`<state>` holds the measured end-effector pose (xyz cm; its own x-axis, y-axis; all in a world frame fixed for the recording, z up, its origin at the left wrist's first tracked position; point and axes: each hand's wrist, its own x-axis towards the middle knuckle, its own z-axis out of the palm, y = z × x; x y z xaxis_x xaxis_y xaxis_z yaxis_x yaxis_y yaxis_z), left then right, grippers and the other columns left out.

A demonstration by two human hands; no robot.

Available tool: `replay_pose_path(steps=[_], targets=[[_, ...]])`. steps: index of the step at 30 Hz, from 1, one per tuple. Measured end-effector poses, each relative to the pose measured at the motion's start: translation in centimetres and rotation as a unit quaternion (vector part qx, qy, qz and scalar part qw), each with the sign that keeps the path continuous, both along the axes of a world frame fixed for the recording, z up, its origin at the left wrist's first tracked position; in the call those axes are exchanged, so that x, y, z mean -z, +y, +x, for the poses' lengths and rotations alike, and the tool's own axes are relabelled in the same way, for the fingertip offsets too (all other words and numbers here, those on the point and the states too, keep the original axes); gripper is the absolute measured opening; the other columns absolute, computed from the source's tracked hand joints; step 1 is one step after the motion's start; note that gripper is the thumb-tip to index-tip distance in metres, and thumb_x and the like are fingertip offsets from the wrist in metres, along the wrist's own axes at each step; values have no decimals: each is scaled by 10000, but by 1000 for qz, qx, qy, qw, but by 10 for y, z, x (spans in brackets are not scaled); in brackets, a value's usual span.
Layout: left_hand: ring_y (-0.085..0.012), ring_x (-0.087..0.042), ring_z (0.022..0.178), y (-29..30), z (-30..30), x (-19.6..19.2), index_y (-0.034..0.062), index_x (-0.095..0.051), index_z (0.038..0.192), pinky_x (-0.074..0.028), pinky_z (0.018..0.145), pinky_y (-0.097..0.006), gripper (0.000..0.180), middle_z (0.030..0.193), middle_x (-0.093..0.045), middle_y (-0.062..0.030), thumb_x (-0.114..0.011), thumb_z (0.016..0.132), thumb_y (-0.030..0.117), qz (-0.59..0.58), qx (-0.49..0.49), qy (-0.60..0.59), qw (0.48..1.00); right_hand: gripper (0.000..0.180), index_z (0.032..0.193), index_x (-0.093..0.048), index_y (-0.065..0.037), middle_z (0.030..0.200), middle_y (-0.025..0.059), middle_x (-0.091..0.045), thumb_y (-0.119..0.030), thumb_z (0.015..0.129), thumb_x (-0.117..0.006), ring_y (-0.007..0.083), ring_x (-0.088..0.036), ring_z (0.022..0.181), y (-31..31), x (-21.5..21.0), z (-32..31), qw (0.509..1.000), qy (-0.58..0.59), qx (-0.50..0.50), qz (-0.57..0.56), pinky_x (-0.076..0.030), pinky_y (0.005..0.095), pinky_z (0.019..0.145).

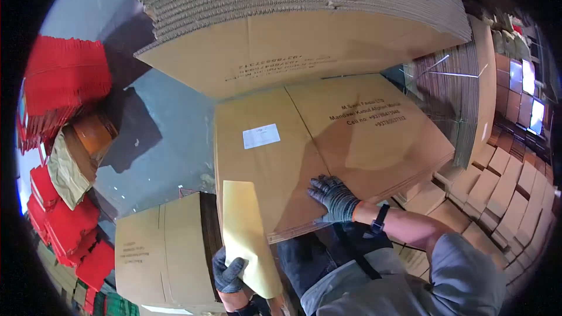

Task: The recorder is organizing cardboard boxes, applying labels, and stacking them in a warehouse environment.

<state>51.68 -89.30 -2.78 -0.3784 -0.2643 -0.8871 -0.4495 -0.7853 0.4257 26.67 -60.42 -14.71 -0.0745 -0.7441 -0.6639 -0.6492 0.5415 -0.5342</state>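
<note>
My left hand (229, 270), in a dark grey glove, grips the lower part of a pale yellow sheet (240, 216), which curves upright beside the near left edge of a stack of flattened cardboard boxes (263, 184). The fingers wrap the sheet's left edge; the thumb lies across its face. My right hand (335, 199), in a grey glove with an orange cuff, rests on the top carton with its fingers spread, near the centre seam. A white paper label (261, 136) lies on the carton's left half. Dark printing runs across the right half.
A tall stack of flattened cartons (293, 29) stands behind. Strapped cardboard bundles (448, 93) are at the right, with many small brown boxes (503, 181) beyond. Another carton stack (170, 246) sits at the lower left. Red bundles (67, 76) stand on the grey floor (170, 123).
</note>
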Motion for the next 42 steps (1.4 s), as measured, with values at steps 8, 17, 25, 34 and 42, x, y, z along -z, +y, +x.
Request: replay_pose_path(steps=[8,17,25,34,42], targets=[[-204,-684,795,-18,-8,-58,-52,-703,1008,-535,724,-310,463,891,-728,-97,-824,661,230,-79,-79,55,992,492,1105,-714,-123,1202,95,-665,-497,786,-735,306,-604,1121,7,-21,15,984,68,24,-161,-418,514,1027],[-301,-701,955,1,-14,-69,-96,-589,1244,-566,853,-373,667,1102,-705,-200,-756,744,313,-12,-169,112,979,488,1213,-660,-155,1280,79,-608,-299,764,-783,319,-518,1217,-105,-59,-71,879,343,194,-268,-372,519,1032],[-336,-641,1135,2,-20,-40,-87,-471,1405,-517,993,-415,710,1269,-628,-247,-630,817,277,105,-229,133,958,741,1460,-525,-140,1473,98,-539,-222,792,-836,263,-524,1323,-191,-110,-74,896,-287,143,-306,-418,411,1107],[-360,-624,1179,4,-37,-31,-67,-506,1389,-482,1048,-437,671,1307,-620,-245,-622,799,231,155,-253,46,954,377,1152,-712,-69,995,134,-746,-185,805,-806,226,-711,834,-179,-91,-101,921,-316,107,-201,-553,356,770],[-341,-659,1116,5,-44,-18,-37,-563,1328,-522,1000,-448,555,1251,-650,-233,-615,844,228,211,-262,-9,942,199,967,-732,-43,881,138,-734,-160,823,-803,248,-712,802,-162,-90,-90,918,-253,186,-241,-569,346,780]])
